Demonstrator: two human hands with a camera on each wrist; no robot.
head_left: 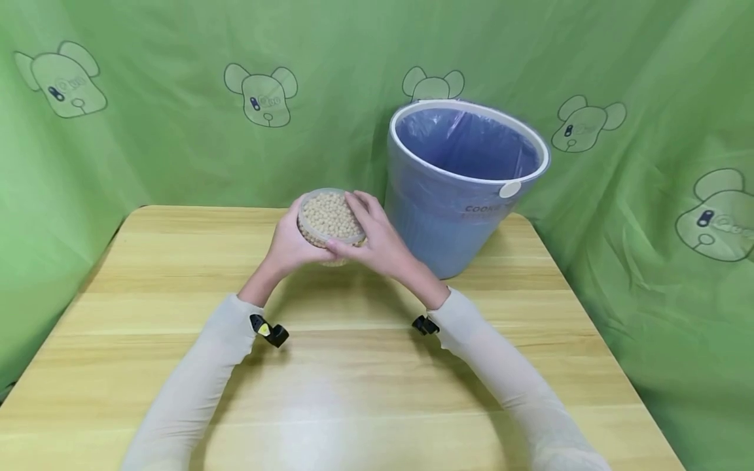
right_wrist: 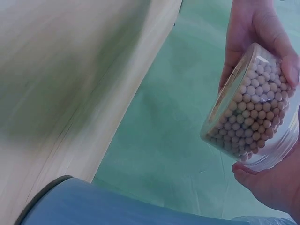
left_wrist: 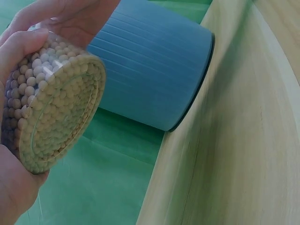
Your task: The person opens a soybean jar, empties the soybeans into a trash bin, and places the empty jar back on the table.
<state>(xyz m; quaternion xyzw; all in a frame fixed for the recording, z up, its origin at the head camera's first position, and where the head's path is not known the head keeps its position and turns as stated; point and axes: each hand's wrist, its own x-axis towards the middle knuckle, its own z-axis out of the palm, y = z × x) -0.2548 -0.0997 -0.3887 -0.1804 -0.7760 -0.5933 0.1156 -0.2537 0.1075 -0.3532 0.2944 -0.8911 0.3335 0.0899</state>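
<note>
Both hands hold a clear round plastic jar (head_left: 331, 217) packed with small beige balls, raised above the table. The left hand (head_left: 287, 241) wraps the jar's left side. At its right rim, the right hand (head_left: 381, 239) grips with thumb and fingers on the upper edge. From the left wrist view the jar's ringed underside (left_wrist: 65, 105) shows, tilted and apart from the tabletop. In the right wrist view the balls press against the jar's clear wall (right_wrist: 255, 110), with a transparent band at the upper end. Whether a clear lid covers it I cannot tell.
A blue trash bin (head_left: 453, 222) with a white rim and a plastic liner stands on the table just right of the hands. The wooden table (head_left: 330, 386) backs onto a green curtain (head_left: 330, 144) printed with bear heads. Each wrist carries a small black camera.
</note>
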